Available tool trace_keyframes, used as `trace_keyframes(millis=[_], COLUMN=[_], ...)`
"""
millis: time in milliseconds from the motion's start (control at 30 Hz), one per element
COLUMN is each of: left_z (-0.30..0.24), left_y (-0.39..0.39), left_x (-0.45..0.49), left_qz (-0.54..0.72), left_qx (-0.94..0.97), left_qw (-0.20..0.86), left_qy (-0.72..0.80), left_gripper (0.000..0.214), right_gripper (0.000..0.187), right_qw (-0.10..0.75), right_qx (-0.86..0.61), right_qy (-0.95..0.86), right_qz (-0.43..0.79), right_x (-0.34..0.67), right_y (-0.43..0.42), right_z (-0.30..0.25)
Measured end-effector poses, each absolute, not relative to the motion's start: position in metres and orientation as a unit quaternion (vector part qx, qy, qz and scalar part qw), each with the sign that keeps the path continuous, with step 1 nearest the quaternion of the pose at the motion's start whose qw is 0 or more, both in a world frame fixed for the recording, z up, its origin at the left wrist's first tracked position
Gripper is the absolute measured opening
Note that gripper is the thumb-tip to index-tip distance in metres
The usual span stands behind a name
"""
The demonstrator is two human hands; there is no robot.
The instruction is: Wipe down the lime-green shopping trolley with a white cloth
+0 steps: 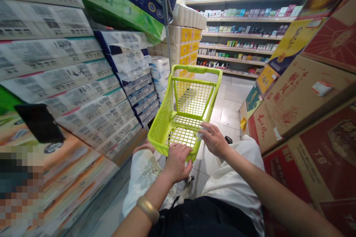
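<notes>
My left hand (pixel 178 161) curled round the green basket (pixel 161 123) at its near rim, my right hand (pixel 214 140) half-curled alongside — hold unclear.

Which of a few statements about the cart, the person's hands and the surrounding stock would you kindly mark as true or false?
1. The left hand is on the near rim of the green cart. True.
2. The bracelet is on the right arm. False: the gold bracelet is on the left arm.
3. Red and brown cartons are stacked to the person's right. True.
4. The cart is solid-walled. False: it has open lattice sides.
5. Stocked shelves stand ahead, beyond the cart. True.
</notes>
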State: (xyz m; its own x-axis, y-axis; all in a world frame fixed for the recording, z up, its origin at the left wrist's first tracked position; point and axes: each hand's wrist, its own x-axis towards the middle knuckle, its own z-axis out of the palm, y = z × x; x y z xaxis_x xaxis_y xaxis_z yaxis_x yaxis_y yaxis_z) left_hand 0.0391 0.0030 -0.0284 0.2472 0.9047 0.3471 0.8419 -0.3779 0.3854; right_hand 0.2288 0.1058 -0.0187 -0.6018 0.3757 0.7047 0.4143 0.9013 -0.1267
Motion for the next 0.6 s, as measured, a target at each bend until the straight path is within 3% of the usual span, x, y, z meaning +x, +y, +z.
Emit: trace_keyframes(millis=[300, 600], left_z=[-0.029, -0.029], left_y=[0.001, 0.001], left_x=[0.037, 0.038], left_qz=[0.261, 0.269], left_qx=[0.785, 0.783], left_qw=[0.058, 0.058], left_qy=[0.559, 0.557], left_gripper=[0.021, 0.022], right_gripper=[0.016, 0.027], right_qw=[0.341, 0.41], right_qx=[-0.133, -0.21], right_qy=[-0.93, -0.887], right_qz=[0.018, 0.027], right_x=[0.219, 0.219], right_y=[0.092, 0.1], right_z=[-0.024, -0.026])
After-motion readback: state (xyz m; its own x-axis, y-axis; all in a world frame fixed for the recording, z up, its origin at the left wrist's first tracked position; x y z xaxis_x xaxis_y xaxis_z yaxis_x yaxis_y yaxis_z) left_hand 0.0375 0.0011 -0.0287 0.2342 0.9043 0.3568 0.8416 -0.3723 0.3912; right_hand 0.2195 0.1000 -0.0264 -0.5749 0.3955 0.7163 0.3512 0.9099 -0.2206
